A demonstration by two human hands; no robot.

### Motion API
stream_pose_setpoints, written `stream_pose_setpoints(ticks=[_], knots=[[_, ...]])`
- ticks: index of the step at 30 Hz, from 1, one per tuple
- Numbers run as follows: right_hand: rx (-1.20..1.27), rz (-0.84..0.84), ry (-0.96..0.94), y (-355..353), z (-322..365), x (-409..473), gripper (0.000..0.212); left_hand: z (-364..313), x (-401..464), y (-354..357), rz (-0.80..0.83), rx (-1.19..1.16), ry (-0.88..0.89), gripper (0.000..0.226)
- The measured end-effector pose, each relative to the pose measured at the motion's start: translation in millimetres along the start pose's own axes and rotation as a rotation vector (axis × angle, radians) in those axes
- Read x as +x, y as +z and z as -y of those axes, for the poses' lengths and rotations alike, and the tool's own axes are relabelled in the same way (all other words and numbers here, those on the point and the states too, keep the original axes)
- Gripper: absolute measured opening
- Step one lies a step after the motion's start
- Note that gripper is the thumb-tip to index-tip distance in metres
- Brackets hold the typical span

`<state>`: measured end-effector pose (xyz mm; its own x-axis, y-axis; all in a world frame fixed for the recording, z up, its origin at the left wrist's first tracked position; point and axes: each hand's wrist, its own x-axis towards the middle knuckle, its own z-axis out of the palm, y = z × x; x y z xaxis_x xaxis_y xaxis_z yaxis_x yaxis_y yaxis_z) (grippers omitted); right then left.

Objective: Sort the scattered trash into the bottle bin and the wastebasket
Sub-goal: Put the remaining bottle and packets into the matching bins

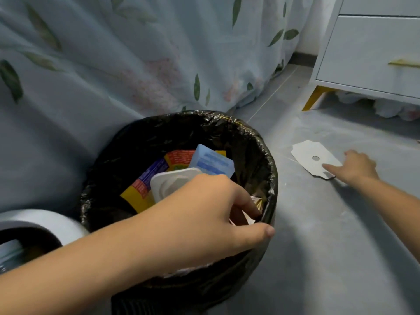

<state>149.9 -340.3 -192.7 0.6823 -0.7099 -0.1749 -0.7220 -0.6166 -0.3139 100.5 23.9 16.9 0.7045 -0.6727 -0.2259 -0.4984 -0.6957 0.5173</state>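
Nearest, the left hand (193,223) hooks curled fingers over the wastebasket's (270,178) near rim. Far right, the right hand (355,167) presses straight fingertips on a flat card cutout (311,155) on the floor (329,246). It looks light, stiff and thin; best slid, then pinched by an edge. Open floor lies between card and basket.

Two hands: left hand (200,221), right hand (356,168). One wastebasket (270,173) (black liner), one white bin (45,221), one flat card piece (311,156) on floor, one nightstand (368,53). Three items visible inside wastebasket.
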Motion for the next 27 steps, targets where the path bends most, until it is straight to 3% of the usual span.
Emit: stream_pose_setpoints(ticks=[3,10,16,19,21,24,27], knots=[[0.04,-0.043,-0.006,5.6,6.3,8.5,0.086,3.4,0.2,7.1,0.015,-0.095,-0.012,0.026],[-0.062,0.093,0.009,22.9,21.1,17.3,0.096,3.5,4.0,9.7,0.028,-0.208,-0.052,0.023],[-0.182,0.193,0.142,18.2,23.8,7.8,0.116,4.4,3.7,9.9,0.032,-0.228,-0.065,0.023],[-0.095,0.241,0.144,15.9,18.7,4.2,0.118,6.2,4.8,11.3,0.031,-0.26,-0.069,0.022],[-0.024,0.24,0.041,14.5,12.7,3.8,0.1,8.1,5.2,12.9,0.03,-0.288,-0.073,0.021],[0.249,0.288,-0.032,6.3,4.2,-0.6,0.05,8.7,4.6,14.6,0.01,-0.297,-0.072,0.022],[0.445,0.43,-0.071,-3.0,-2.3,-6.8,0.032,7.7,3.4,14.6,0.004,-0.267,-0.072,0.021]])
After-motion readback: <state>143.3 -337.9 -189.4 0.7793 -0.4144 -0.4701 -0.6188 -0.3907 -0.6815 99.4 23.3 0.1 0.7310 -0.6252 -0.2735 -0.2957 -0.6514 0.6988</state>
